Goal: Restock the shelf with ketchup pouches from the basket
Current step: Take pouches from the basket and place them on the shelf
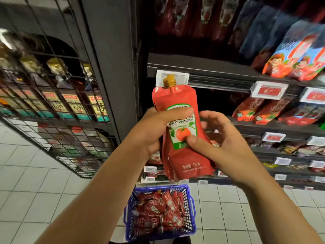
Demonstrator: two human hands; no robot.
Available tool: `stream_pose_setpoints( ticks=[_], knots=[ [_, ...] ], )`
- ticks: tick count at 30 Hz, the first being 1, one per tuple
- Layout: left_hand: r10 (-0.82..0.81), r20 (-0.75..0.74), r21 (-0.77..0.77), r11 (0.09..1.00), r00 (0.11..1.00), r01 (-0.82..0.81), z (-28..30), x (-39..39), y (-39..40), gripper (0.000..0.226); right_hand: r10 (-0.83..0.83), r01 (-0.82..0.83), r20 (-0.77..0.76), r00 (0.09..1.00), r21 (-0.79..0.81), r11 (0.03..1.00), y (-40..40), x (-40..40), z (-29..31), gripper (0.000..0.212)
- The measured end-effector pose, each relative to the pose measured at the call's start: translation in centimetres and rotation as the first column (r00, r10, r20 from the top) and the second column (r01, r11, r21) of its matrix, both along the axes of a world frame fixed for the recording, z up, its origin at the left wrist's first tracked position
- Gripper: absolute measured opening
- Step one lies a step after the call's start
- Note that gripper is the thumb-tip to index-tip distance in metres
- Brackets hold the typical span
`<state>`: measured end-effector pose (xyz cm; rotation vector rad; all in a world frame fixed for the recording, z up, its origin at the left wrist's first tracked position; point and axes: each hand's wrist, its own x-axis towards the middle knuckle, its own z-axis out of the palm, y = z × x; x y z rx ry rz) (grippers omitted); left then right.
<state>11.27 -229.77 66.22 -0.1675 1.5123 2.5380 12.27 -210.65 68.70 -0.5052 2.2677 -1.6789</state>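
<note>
A red ketchup pouch (177,97) with a gold cap and a tomato label stands upright in front of the dark shelf (202,74). My left hand (154,127) wraps its left side, fingers across the label. My right hand (219,138) holds the right side, thumb pressed on the lower label. Below on the floor sits a blue basket (190,205) holding several more red ketchup pouches (158,212). The shelf bay just behind the held pouch is dark.
Red and blue sauce pouches (295,62) fill the shelves to the right, with price tags (269,90) on the shelf edges. A black wire rack (58,95) of bottles stands on the left. White floor tiles (35,182) surround the basket.
</note>
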Motion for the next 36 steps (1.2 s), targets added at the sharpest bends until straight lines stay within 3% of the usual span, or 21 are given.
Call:
stream_pose_setpoints(
  ticks=[3,5,8,10,14,16,19,21,25,29,32,36],
  knots=[
    [0.063,-0.076,-0.171,0.982,0.995,-0.076,1.8,-1.6,1.5,0.039,0.136,-0.139,0.111,0.984,0.015,0.99,-0.4,-2.6,0.5,0.059],
    [0.092,-0.122,-0.235,0.965,0.988,-0.118,2.8,-2.6,2.3,0.043,0.152,-0.15,0.097,0.984,-0.023,0.988,-0.2,-4.2,0.8,0.047],
    [0.126,-0.088,-0.273,0.951,0.988,-0.145,4.3,-4.1,3.2,0.055,0.096,-0.082,0.059,0.994,-0.204,0.975,1.5,-6.1,0.0,0.038],
    [0.185,-0.054,-0.232,0.953,0.981,-0.193,4.9,-4.9,3.3,0.07,0.031,0.035,0.163,0.986,-0.386,0.922,2.5,-7.4,-0.6,0.03],
    [0.323,-0.209,-0.204,0.909,0.923,-0.364,5.9,-6.9,3.8,0.028,0.041,0.152,0.315,0.948,-0.563,0.812,4.9,-10.7,0.0,0.018],
    [0.389,-0.296,-0.182,0.874,0.873,-0.451,6.3,-7.8,3.6,0.015,0.044,0.175,0.345,0.938,-0.579,0.797,5.6,-12.2,0.7,0.019],
    [0.385,-0.378,-0.197,0.855,0.842,-0.479,7.0,-9.0,2.9,0.017,0.089,0.139,0.35,0.933,-0.576,0.805,6.3,-13.6,1.6,0.024],
    [0.39,-0.399,-0.211,0.842,0.83,-0.497,7.8,-9.9,2.1,0.016,0.103,0.115,0.355,0.929,-0.544,0.831,6.4,-13.9,2.1,0.034],
    [0.442,-0.411,-0.205,0.808,0.798,-0.553,10.0,-12.2,0.0,0.009,0.104,0.086,0.338,0.936,-0.502,0.86,5.7,-13.8,2.5,0.029],
    [0.463,-0.449,-0.16,0.8,0.764,-0.579,13.0,-14.9,-1.7,0.01,0.051,0.139,0.362,0.931,-0.478,0.867,4.0,-13.4,2.6,0.041],
    [0.474,-0.498,-0.091,0.804,0.726,-0.587,15.2,-16.9,-2.6,0.02,0.039,0.15,0.364,0.931,-0.476,0.867,2.9,-13.1,2.8,0.033],
    [0.596,-0.424,-0.145,0.699,0.682,-0.7,16.1,-19.8,-3.8,0.014,-0.007,0.185,0.354,0.935,-0.47,0.863,2.1,-13.0,3.5,0.022]
  ],
)
